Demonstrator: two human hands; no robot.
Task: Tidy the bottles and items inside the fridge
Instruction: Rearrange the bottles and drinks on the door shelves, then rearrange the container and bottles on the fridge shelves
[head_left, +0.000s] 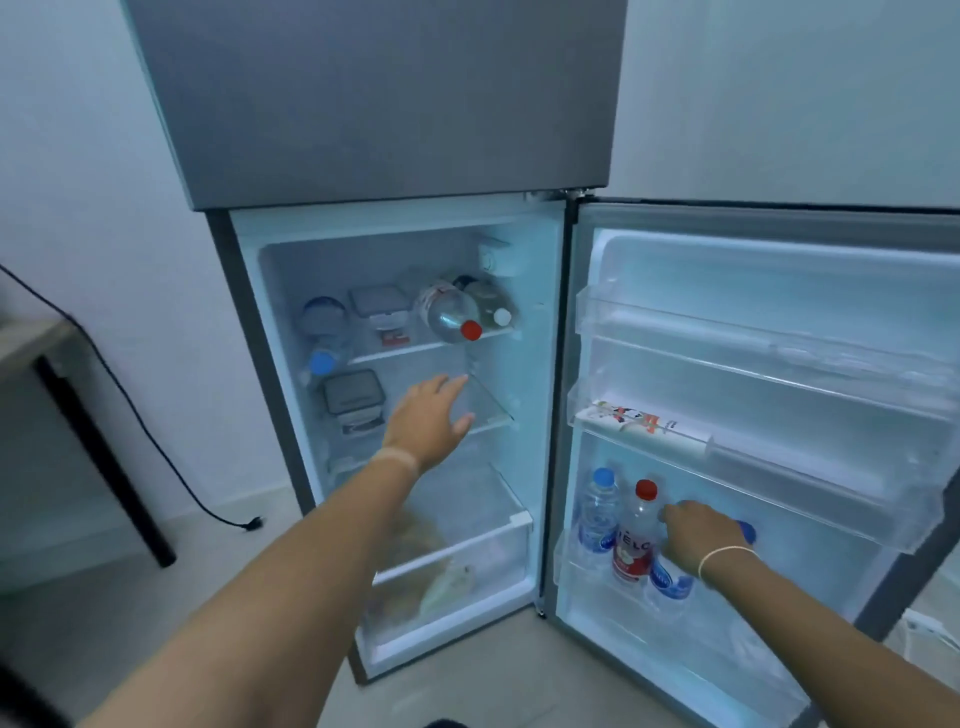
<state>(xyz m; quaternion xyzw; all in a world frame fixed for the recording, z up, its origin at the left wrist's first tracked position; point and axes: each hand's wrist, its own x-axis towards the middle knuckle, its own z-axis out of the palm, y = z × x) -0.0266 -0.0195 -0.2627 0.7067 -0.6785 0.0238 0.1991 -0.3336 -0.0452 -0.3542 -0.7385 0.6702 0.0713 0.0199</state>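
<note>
The fridge (270, 291) stands open with its door (779, 395) swung right. My left hand (428, 418) reaches in, fingers spread and empty, in front of the middle glass shelf (493, 410). On the top shelf lie a red-capped bottle (449, 312), a white-capped bottle (491, 304) and a lidded box (376, 304). A blue-capped bottle (324, 358) and a grey-lidded box (353, 395) sit at the left. In the bottom door bin stand a blue-capped water bottle (597, 514) and a red-capped bottle (636, 535). My right hand (701, 535) is closed on the top of another blue-labelled bottle (667, 584) beside them.
A flat printed carton (644, 423) lies in the middle door bin. The crisper drawer (457, 558) at the bottom holds bagged food. A dark-legged table (98, 452) and a black cable with plug (249, 524) are at the left on the floor.
</note>
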